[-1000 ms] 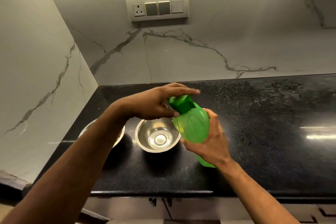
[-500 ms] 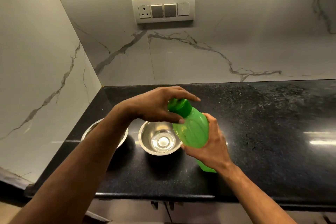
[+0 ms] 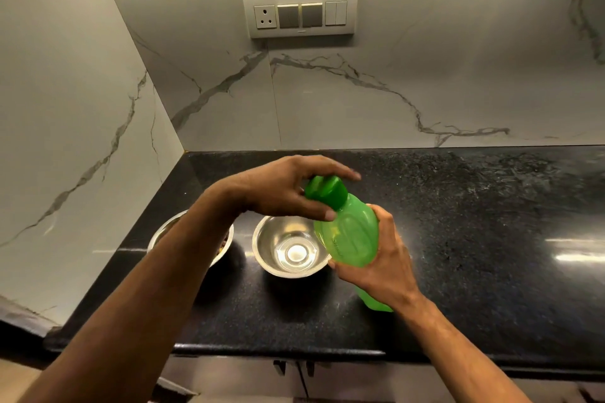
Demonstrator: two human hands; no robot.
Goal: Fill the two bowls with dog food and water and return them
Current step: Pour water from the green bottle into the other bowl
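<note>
Green plastic bottle (image 3: 352,239) tilts above the black counter (image 3: 458,222), gripped around its body by the right hand (image 3: 379,267); the left hand (image 3: 288,188) clasps its cap (image 3: 327,190), beside two steel bowls (image 3: 289,247).

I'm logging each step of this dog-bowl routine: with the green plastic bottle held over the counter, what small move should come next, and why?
Probably finish twisting the dark green cap off. The left hand grips that cap, the right hand holds the translucent green plastic bottle tilted, and the cap looks seated. The round steel bowl beside it appears to lack water, so nothing can pour until the cap is off.
</note>
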